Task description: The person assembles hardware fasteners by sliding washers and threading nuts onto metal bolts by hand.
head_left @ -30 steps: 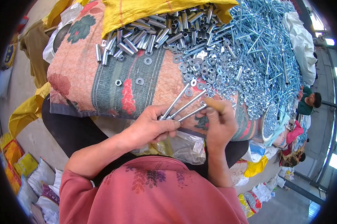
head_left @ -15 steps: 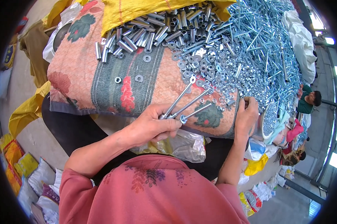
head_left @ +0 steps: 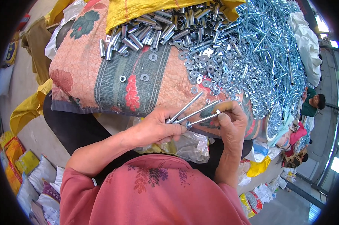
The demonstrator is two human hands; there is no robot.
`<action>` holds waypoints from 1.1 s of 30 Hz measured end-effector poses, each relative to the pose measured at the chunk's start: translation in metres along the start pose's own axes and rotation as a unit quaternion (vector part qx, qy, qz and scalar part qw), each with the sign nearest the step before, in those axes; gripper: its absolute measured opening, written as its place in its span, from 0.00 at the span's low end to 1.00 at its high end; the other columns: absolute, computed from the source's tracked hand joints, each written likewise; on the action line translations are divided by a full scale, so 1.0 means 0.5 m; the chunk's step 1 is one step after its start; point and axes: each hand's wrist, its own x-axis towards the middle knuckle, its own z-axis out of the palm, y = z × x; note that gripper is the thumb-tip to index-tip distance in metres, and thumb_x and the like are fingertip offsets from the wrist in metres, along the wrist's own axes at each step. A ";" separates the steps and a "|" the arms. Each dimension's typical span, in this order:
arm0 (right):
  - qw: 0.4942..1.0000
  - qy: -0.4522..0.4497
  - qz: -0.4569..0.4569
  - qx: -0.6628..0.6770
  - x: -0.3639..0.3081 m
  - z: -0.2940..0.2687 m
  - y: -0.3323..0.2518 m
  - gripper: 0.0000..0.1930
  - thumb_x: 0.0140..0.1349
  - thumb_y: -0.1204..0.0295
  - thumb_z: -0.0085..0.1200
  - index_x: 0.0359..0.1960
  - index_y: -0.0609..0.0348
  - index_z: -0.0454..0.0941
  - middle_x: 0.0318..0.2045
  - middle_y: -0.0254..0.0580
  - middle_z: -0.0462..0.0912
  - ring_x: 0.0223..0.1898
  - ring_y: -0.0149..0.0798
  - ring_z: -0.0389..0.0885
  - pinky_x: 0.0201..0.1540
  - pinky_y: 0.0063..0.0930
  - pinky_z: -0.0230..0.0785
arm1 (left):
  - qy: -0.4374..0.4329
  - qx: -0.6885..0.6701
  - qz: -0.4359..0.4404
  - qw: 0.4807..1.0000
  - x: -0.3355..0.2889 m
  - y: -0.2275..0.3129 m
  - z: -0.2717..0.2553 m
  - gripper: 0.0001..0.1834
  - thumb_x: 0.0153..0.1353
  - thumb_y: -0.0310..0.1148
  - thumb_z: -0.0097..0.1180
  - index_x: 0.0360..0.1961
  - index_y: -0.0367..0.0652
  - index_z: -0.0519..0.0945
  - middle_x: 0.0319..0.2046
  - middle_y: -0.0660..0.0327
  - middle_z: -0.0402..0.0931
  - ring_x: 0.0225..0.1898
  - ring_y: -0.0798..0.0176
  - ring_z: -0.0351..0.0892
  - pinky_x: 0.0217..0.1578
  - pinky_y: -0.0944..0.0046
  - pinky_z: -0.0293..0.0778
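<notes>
My left hand point(head_left: 160, 126) is closed round three long silver bolts point(head_left: 188, 106) that fan out to the right. A small collar-like piece sits on the lowest bolt, close to my fingers. My right hand point(head_left: 232, 122) pinches a small nut point(head_left: 217, 111) between thumb and forefinger, at the free end of that lowest bolt. Whether the nut is on the bolt or just touching it I cannot tell. Beyond my hands, loose washers point(head_left: 210, 67) and a heap of small nuts point(head_left: 257, 88) lie on the flower-patterned cloth point(head_left: 77, 90).
Short metal tubes point(head_left: 156, 28) spill from under a yellow woven sack point(head_left: 139, 9) at the far side. A large heap of long bolts point(head_left: 270, 45) covers the right. A white-rimmed bowl of small parts point(head_left: 273, 122) stands at the right edge. Another person point(head_left: 312, 101) is farther right.
My right hand has come left from the edge of the nut heap to the bolt tips, and a nut now shows in its fingers. My left hand still holds the bolts.
</notes>
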 end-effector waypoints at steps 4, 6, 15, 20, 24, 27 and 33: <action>0.999 0.009 -0.051 -0.001 0.002 0.006 0.011 0.09 0.53 0.75 0.56 0.34 0.65 0.73 0.27 0.37 0.76 0.23 0.26 0.73 0.27 0.16 0.66 | -0.032 -0.079 -0.023 0.996 -0.002 0.007 -0.002 0.17 0.58 0.28 0.52 0.50 0.42 0.72 0.19 0.66 0.68 0.12 0.80 0.55 0.11 0.78 0.48; 1.000 0.011 -0.028 0.008 -0.005 0.010 0.010 0.09 0.53 0.75 0.56 0.34 0.65 0.73 0.28 0.38 0.76 0.24 0.27 0.74 0.27 0.17 0.67 | -0.035 -0.084 -0.026 0.996 -0.001 0.004 -0.004 0.16 0.58 0.28 0.52 0.48 0.42 0.72 0.18 0.66 0.67 0.12 0.80 0.55 0.10 0.78 0.47; 0.981 -0.075 0.064 0.165 -0.008 0.043 0.029 0.08 0.53 0.83 0.53 0.36 0.69 0.72 0.28 0.43 0.77 0.29 0.32 0.78 0.29 0.21 0.74 | -0.042 -0.085 -0.053 0.994 0.002 0.018 -0.007 0.10 0.58 0.29 0.53 0.40 0.40 0.73 0.19 0.63 0.69 0.11 0.79 0.56 0.10 0.78 0.47; 0.995 -0.011 -0.060 0.073 -0.004 -0.003 -0.035 0.10 0.56 0.71 0.56 0.34 0.65 0.72 0.26 0.44 0.74 0.24 0.33 0.76 0.22 0.20 0.70 | -0.011 -0.043 0.001 0.999 -0.010 0.034 -0.018 0.12 0.59 0.31 0.53 0.42 0.37 0.74 0.20 0.61 0.73 0.12 0.79 0.59 0.11 0.78 0.51; 0.986 -0.014 -0.095 0.139 -0.003 -0.009 -0.045 0.06 0.54 0.82 0.53 0.35 0.68 0.74 0.29 0.41 0.75 0.23 0.30 0.74 0.24 0.21 0.70 | -0.004 -0.042 0.037 0.998 -0.005 0.029 -0.016 0.14 0.60 0.33 0.54 0.43 0.37 0.75 0.20 0.62 0.73 0.13 0.79 0.60 0.11 0.78 0.51; 0.995 0.001 0.014 0.094 -0.008 0.052 0.014 0.07 0.54 0.80 0.55 0.36 0.66 0.74 0.29 0.39 0.75 0.25 0.28 0.74 0.27 0.20 0.71 | 0.025 -0.033 0.030 0.999 0.006 0.013 -0.002 0.12 0.58 0.36 0.57 0.38 0.40 0.76 0.16 0.65 0.71 0.12 0.80 0.58 0.11 0.78 0.51; 0.996 -0.019 -0.043 -0.081 0.001 0.044 0.031 0.16 0.56 0.66 0.58 0.39 0.66 0.74 0.29 0.40 0.78 0.26 0.29 0.76 0.26 0.20 0.69 | 0.102 0.055 0.062 0.991 -0.001 0.009 0.011 0.09 0.58 0.35 0.55 0.33 0.40 0.77 0.15 0.70 0.69 0.17 0.80 0.62 0.17 0.77 0.57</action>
